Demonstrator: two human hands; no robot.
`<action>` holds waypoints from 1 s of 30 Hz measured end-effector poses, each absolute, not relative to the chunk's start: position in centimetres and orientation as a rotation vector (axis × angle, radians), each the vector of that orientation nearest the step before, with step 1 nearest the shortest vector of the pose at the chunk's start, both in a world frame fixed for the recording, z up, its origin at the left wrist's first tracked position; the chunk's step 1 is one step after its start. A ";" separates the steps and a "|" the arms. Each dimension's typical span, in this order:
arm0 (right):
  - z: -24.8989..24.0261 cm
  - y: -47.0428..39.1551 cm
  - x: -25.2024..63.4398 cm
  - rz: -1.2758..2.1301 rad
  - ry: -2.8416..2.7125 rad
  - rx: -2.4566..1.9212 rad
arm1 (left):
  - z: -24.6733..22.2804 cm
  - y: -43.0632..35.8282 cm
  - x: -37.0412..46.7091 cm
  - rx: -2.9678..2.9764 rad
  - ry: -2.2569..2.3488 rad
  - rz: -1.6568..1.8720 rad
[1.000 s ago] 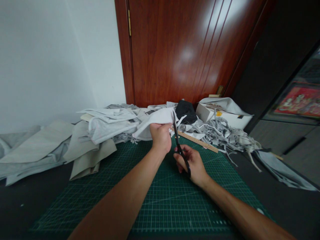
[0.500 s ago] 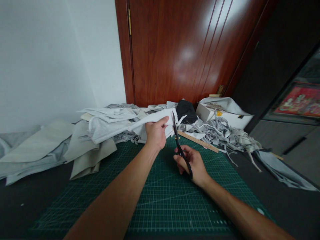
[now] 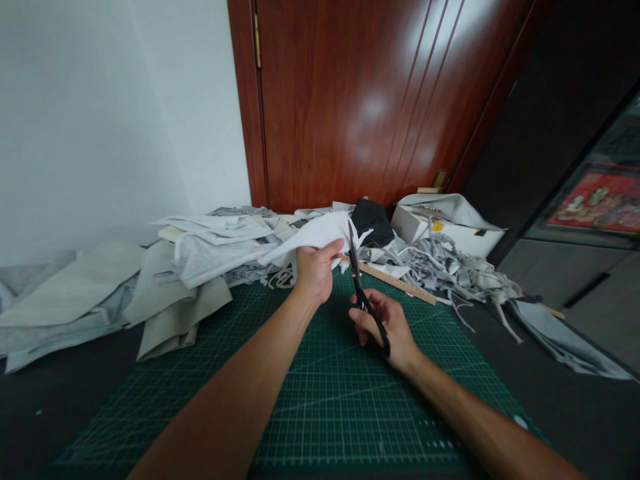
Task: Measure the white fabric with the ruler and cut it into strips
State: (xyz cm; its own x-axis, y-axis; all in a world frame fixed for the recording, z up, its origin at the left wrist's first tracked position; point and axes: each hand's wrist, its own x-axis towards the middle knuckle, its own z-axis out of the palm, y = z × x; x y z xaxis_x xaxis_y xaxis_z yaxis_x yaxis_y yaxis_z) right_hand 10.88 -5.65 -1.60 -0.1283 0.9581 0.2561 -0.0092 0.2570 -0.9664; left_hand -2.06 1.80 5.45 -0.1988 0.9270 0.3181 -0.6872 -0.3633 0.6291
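Note:
My left hand (image 3: 316,270) pinches a piece of white fabric (image 3: 320,233), thumb on top, lifted above the far part of the green cutting mat (image 3: 340,400). In my right hand (image 3: 387,323) is a pair of black scissors (image 3: 361,293), fingers through the handles, blades pointing away from me. The blades lie at the fabric's right edge, where a thin strip hangs off to the right. Whether the blades are fully closed I cannot make out.
Folded white and grey cloth (image 3: 215,247) is heaped at the left. A wooden ruler (image 3: 397,283) lies on the mat's far edge. Beyond it are tangled fabric scraps (image 3: 450,267), a black bundle (image 3: 373,222) and a white box (image 3: 450,233). A wooden door (image 3: 340,100) stands behind.
The fabric in my left hand has shifted and its near fold now sits differently, more bunched over the hand. The scissors have moved slightly right along its edge.

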 end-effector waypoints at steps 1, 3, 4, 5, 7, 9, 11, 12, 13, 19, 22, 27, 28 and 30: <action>-1.5 -5.6 10.9 1.103 -1.419 -0.956 | 5.4 1.8 -2.0 0.806 0.413 1.788; -1.4 -5.6 11.0 1.106 -1.421 -0.961 | 5.4 1.7 -2.0 0.816 0.390 1.777; -1.4 -5.6 11.1 1.106 -1.421 -0.963 | 5.3 1.6 -2.0 0.822 0.382 1.770; -1.3 -5.6 11.1 1.105 -1.422 -0.964 | 5.3 1.6 -2.0 0.827 0.377 1.763; -1.3 -5.6 11.2 1.104 -1.423 -0.962 | 5.2 1.6 -1.9 0.836 0.372 1.753; -1.4 -5.6 11.3 1.104 -1.421 -0.959 | 5.2 1.6 -1.9 0.843 0.368 1.751; -1.5 -5.5 11.3 1.108 -1.418 -0.956 | 5.1 1.7 -2.0 0.844 0.375 1.746; -1.5 -5.5 11.3 1.109 -1.416 -0.954 | 5.1 1.7 -2.0 0.843 0.384 1.739; -1.5 -5.5 11.3 1.110 -1.415 -0.951 | 5.1 1.7 -2.0 0.842 0.395 1.731; -1.6 -5.5 11.4 1.127 -1.419 -0.932 | 5.1 1.5 -2.0 0.869 0.418 1.717; -1.6 -5.5 11.4 1.130 -1.417 -0.942 | 5.1 1.6 -2.0 0.880 0.423 1.722; -1.4 -5.4 11.4 1.138 -1.419 -0.945 | 4.9 1.9 -2.1 0.899 0.425 1.718; -1.4 -5.4 11.4 1.142 -1.416 -0.942 | 4.9 1.9 -2.1 0.900 0.421 1.717; -1.3 -5.4 11.4 1.149 -1.413 -0.941 | 4.9 2.0 -2.1 0.902 0.410 1.716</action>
State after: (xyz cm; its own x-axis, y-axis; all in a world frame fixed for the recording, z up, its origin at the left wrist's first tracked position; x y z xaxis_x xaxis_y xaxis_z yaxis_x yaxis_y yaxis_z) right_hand 11.36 -5.41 -1.34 -0.1533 0.9596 0.2359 -0.0355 0.2332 -0.9718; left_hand -2.14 1.96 4.86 -0.1091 0.9258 0.3621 -0.6622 -0.3393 0.6681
